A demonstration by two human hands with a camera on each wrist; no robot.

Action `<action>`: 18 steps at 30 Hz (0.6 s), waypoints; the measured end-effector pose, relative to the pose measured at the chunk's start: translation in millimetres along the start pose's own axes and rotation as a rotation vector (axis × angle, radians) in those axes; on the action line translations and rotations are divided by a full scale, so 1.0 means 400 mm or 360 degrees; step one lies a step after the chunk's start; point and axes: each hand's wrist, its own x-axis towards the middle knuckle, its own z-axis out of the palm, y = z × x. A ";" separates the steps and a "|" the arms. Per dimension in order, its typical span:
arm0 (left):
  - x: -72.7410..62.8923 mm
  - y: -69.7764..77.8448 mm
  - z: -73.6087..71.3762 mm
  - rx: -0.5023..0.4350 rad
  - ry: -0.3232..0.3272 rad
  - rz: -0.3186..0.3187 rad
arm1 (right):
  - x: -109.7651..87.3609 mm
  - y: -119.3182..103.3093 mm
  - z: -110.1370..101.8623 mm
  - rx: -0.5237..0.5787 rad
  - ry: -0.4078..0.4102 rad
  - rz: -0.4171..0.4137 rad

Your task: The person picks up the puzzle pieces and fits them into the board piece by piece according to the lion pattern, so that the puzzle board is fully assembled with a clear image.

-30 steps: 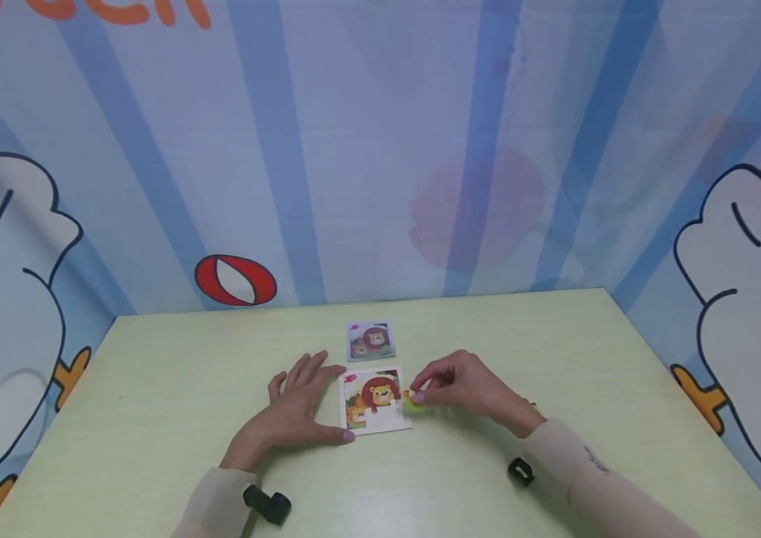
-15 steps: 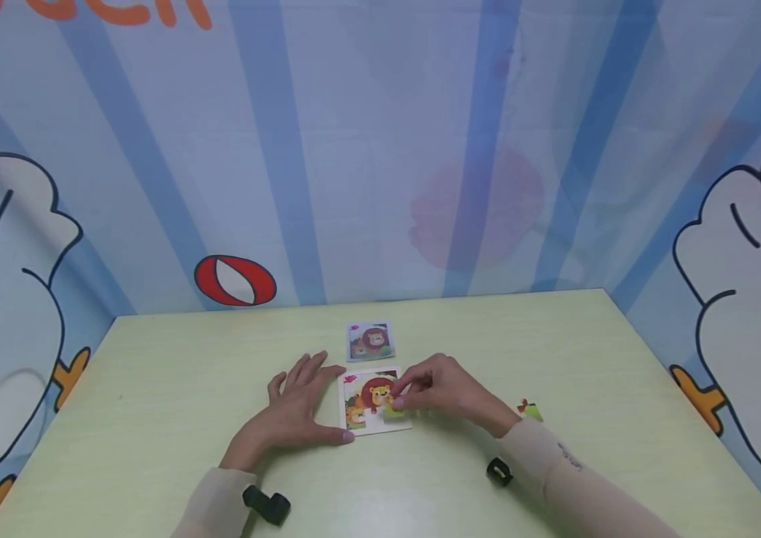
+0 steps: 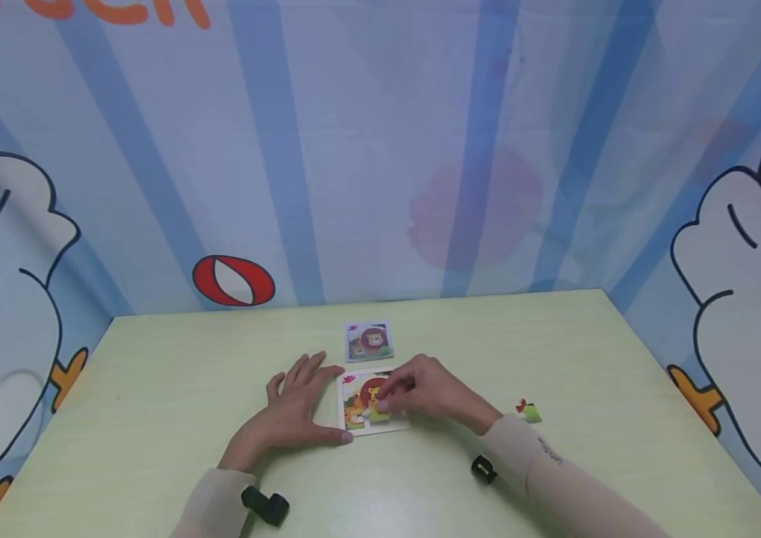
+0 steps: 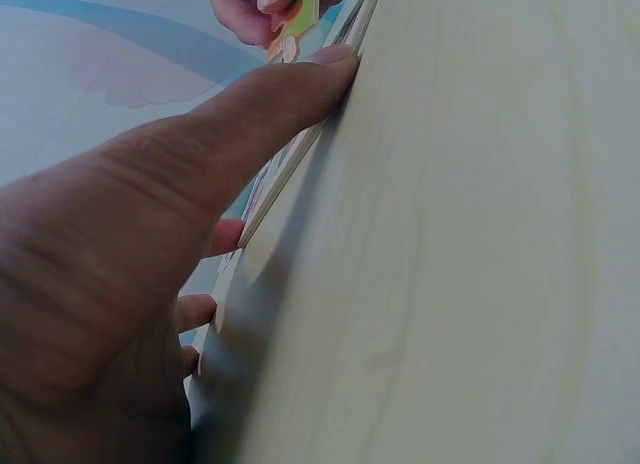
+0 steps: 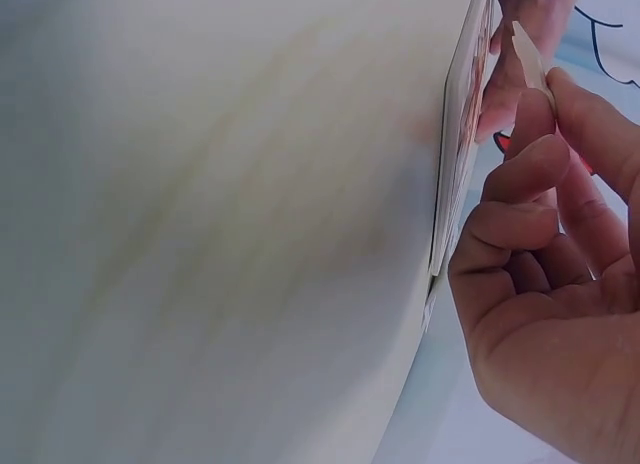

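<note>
A square lion jigsaw board (image 3: 391, 427) with a white border lies flat on the table; part of its lower right is bare white. My left hand (image 3: 291, 415) braces it from the left, thumb at the near corner and index finger at the far corner, fingers spread. Over the board, my right hand (image 3: 423, 388) pinches a green and yellow puzzle piece (image 3: 378, 416) between thumb and index finger. In the right wrist view the puzzle piece (image 5: 530, 62) shows edge-on, raised off the board; its other fingers curl loosely. The left wrist view shows the thumb (image 4: 300, 79) against the board's edge.
A smaller lion picture card (image 3: 368, 342) lies just behind the board. Another puzzle piece (image 3: 529, 412), green and red, rests on the table (image 3: 172, 373) to the right, beyond the right forearm. A printed backdrop (image 3: 380, 149) rises behind the table.
My right hand has moved left with the pinched puzzle piece, from the board's right edge to over its lower middle. The loose piece at right is now uncovered. The left hand stays put.
</note>
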 end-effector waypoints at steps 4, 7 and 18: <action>0.000 -0.001 0.000 -0.0004 -0.0003 0.0003 | 0.005 -0.003 0.005 -0.0028 -0.0015 0.0007; 0.000 -0.002 0.000 -0.0004 -0.0005 0.0007 | 0.008 -0.006 0.008 -0.0044 -0.0026 0.0008; 0.000 -0.005 0.001 -0.0013 0.0012 0.0023 | 0.023 -0.013 0.023 -0.0089 -0.0050 0.0035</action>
